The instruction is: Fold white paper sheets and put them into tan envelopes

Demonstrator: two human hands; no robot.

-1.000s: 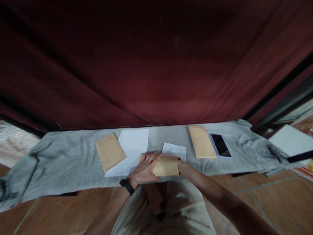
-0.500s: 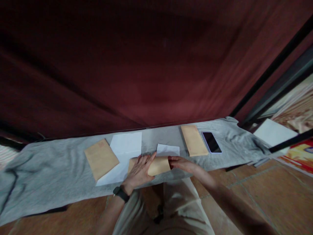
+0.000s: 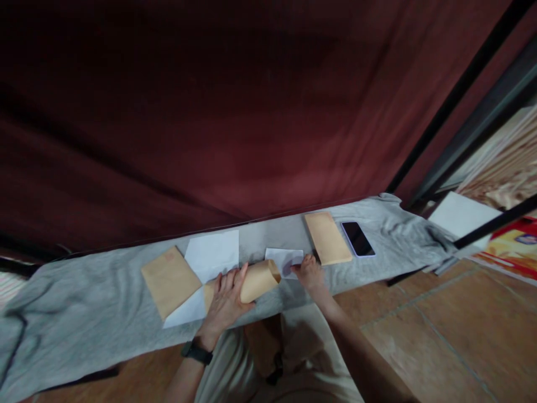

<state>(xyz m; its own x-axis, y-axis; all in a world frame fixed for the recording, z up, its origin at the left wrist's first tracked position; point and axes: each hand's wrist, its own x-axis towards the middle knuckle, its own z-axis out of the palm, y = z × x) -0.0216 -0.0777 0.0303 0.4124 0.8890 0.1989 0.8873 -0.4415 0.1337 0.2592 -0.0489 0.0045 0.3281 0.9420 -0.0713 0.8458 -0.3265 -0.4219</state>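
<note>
My left hand (image 3: 229,296) lies across a brown envelope (image 3: 258,282), with the fingers along its far edge and the thumb at its near edge. The envelope bulges between them, and its right-hand mouth gapes. To the right, my right hand (image 3: 309,273) has curled fingers and pinches the right edge of a small folded white paper (image 3: 285,258), which lies on the grey cloth just past the mouth. A second brown envelope (image 3: 171,280) rests on larger white sheets (image 3: 213,252) at the left. Right of my right hand lies another brown envelope (image 3: 329,238).
A phone (image 3: 358,239) with a dark screen lies beside the right envelope. The grey cloth (image 3: 96,302) covers a narrow bench along a dark red curtain (image 3: 268,140). A white box-like object (image 3: 464,215), a black bar and a colourful package (image 3: 516,246) are at the right.
My right hand has left the envelope's mouth and moved right to the folded paper. The envelope's mouth now gapes, and the envelope has tilted and shifted slightly left under my left hand.
</note>
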